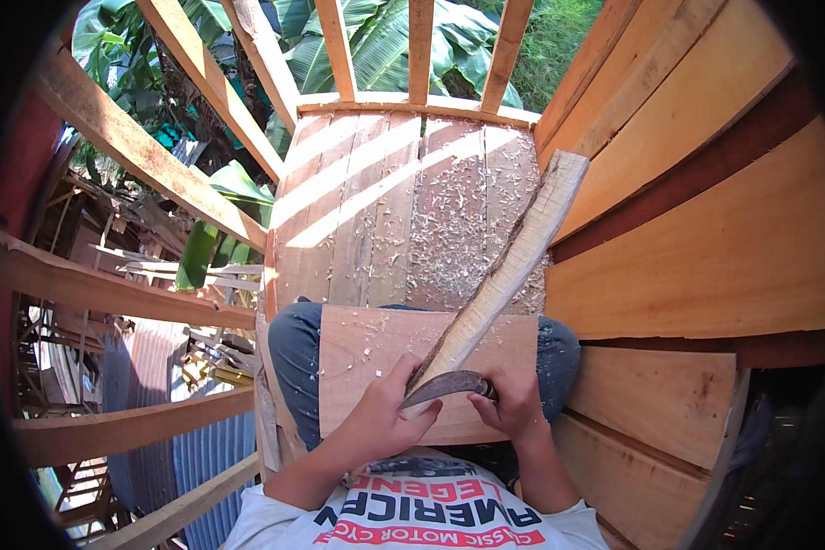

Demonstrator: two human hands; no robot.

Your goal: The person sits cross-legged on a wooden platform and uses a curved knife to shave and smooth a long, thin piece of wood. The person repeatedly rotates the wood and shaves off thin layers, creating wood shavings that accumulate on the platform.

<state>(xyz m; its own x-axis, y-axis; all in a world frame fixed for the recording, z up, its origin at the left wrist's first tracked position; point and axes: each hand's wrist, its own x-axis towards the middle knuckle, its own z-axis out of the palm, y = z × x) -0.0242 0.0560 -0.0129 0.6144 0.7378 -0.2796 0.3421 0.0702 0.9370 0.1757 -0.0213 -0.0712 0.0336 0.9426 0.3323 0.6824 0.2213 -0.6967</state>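
A long pale stick of wood (513,261) with a strip of dark bark runs from my lap up to the right, its far end resting against the wall planks. My left hand (382,412) grips its near end. My right hand (515,403) is closed on the handle of a curved dark blade (445,385), which lies across the near end of the stick between both hands. A flat reddish board (367,344) rests across my knees under the stick and hands.
The plank floor (376,211) ahead is strewn with wood shavings. Wide wall planks (706,238) rise on the right. Slanted wooden rails (156,165) and beams (110,293) bound the left, with a drop to corrugated sheets (202,458) and banana leaves (385,46) beyond.
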